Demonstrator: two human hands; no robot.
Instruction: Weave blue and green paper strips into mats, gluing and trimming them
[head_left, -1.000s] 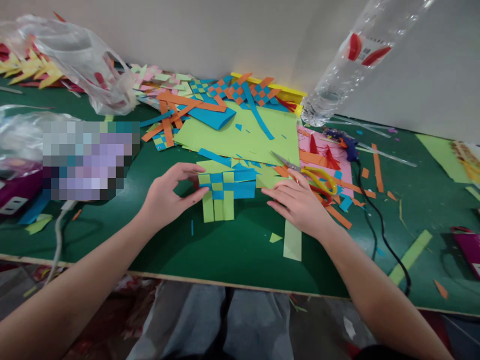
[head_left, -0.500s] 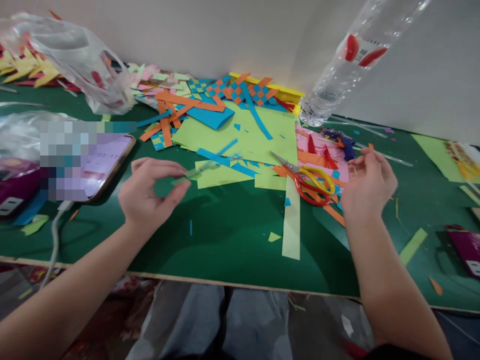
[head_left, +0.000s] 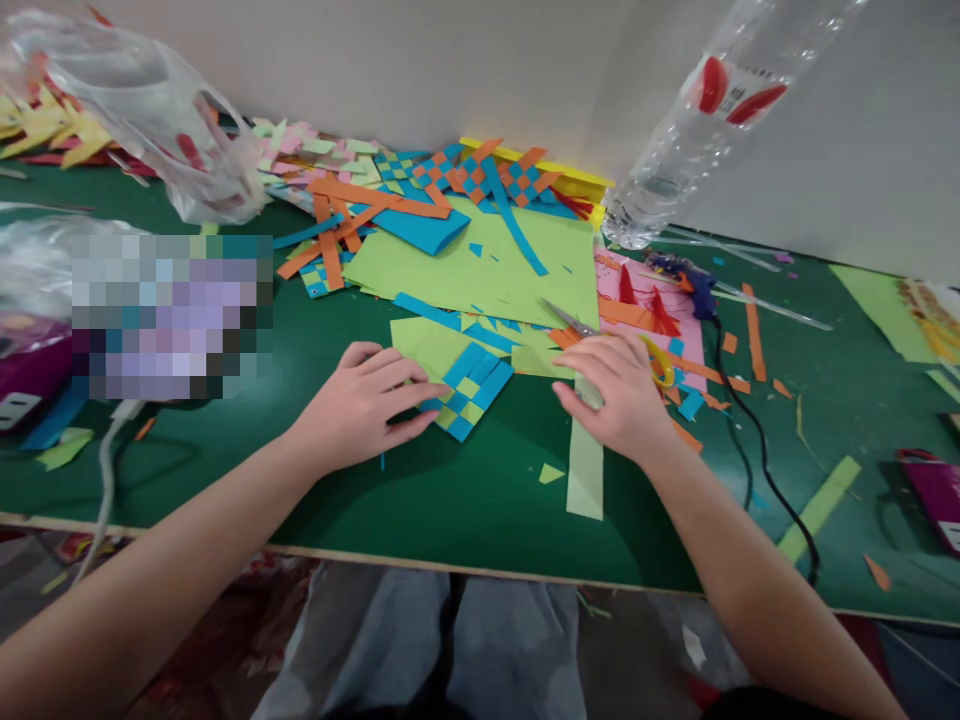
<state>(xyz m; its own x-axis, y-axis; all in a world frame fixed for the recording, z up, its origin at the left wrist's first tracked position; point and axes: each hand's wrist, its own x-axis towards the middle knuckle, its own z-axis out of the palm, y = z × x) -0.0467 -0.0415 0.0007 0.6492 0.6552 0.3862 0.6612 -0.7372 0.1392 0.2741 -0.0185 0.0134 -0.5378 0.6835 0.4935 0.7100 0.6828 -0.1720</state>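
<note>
A blue and green woven paper piece lies near the middle of the green table, with its left corner between the thumb and fingers of my left hand. My right hand is apart from it on the right, thumb and fingers spread with nothing in them. It hovers over the scissors, hiding most of the handles. Under and beside it runs a pale green strip. Large green sheets and a folded blue paper lie behind the woven piece.
A plastic bottle leans at the back wall. The glue gun and its black cord lie on the right. At left are a plastic bag, a blurred-out phone and a white cable. Finished woven pieces line the back.
My left hand has moved right and the woven piece now lies flat at its fingertips. My right hand has come left from the glue gun to above the scissors, with its fingers apart.
</note>
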